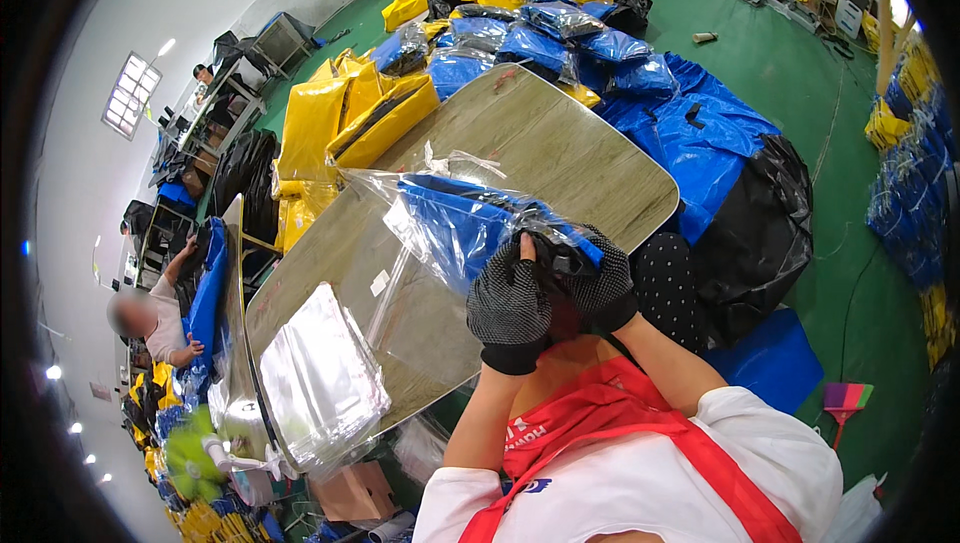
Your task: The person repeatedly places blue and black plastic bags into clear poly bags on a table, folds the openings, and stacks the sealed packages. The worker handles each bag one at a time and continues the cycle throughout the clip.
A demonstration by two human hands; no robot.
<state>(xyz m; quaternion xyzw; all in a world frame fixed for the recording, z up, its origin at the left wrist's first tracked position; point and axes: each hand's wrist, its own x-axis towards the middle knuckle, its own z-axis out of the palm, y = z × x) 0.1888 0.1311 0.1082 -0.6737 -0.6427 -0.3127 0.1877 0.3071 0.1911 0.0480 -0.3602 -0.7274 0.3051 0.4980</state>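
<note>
A folded blue sheet [460, 213] with black parts lies partly inside a clear plastic bag [375, 193], over the table. My left hand [508, 303], in a black glove with white dots and a bare thumb tip, is closed on the near end of the bundle. Across from it, my right hand [605, 283], gloved alike, curls round the bundle's other side. Its fingertips are partly hidden. Black material bunches between the two hands, close to my red apron [620, 393].
The wood-patterned table [590, 163] carries a stack of clear bags [320, 373] at the left. Yellow folded bundles [340, 123] stand beside it; blue packed bundles [540, 43] pile up beyond. A large blue and black sheet [700, 133] lies right. Another person [150, 323] handles blue material far left.
</note>
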